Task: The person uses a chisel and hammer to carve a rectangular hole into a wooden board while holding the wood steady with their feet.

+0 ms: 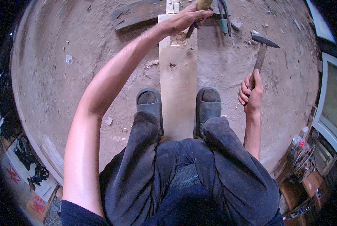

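Observation:
A pale wooden board (178,75) lies lengthwise between my feet and runs away from me. Near its far end is a rough, shallow recess (178,40) cut into the face. My left hand (185,18) grips a chisel (190,31) with a yellowish handle; its dark blade slants down to the recess's right side. Whether the tip touches the wood, I cannot tell. Off to the right, my right hand (252,92) is closed round the wooden handle of a hammer (265,41), its dark head raised apart from the board and chisel.
A dark weathered plank (138,16) lies across beyond the board's far end. Beside it is a tool with a teal grip (224,25). Wood bits and small stones dot the dirt floor (55,86). A framed pane (330,98) and a cluttered shelf (308,184) line the right.

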`<state>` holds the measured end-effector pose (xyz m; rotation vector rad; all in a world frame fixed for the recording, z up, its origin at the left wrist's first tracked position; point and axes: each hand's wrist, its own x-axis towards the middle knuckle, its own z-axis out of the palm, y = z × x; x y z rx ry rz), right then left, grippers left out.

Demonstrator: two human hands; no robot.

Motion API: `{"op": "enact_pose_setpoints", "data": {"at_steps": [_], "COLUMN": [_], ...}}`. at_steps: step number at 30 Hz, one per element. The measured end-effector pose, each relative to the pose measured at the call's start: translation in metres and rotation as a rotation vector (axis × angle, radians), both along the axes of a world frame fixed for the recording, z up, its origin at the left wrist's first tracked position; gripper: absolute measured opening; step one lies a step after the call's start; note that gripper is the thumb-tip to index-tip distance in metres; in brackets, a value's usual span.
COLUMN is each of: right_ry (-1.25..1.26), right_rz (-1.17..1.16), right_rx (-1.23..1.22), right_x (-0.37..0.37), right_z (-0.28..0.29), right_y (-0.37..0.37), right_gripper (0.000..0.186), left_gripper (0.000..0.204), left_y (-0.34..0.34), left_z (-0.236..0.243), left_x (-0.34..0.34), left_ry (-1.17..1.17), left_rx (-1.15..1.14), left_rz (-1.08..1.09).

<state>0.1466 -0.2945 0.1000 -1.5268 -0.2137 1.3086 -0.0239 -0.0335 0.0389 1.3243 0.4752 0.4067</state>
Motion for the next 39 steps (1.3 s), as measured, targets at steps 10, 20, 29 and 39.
{"op": "enact_pose_setpoints", "data": {"at_steps": [10, 20, 29, 39], "right_ry": [-0.044, -0.046, -0.050, -0.113], "right_rz": [0.032, 0.012, 0.026, 0.078], "right_rx": [-0.012, -0.045, -0.053, 0.058], "right_x": [-0.007, -0.006, -0.008, -0.010], "right_z": [0.004, 0.002, 0.004, 0.017], "right_y": [0.008, 0.005, 0.004, 0.004], "right_gripper": [0.048, 0.048, 0.049, 0.046], "left_gripper": [0.035, 0.053, 0.054, 0.052], "left_y": [-0.039, -0.108, -0.103, -0.099], "left_z": [-0.024, -0.029, -0.024, -0.032], "left_x": [0.016, 0.023, 0.020, 0.010], "left_ry": [0.065, 0.027, 0.025, 0.048], "left_rx": [0.615, 0.932, 0.911, 0.898], "left_rz": [0.179, 0.252, 0.445, 0.509]}}
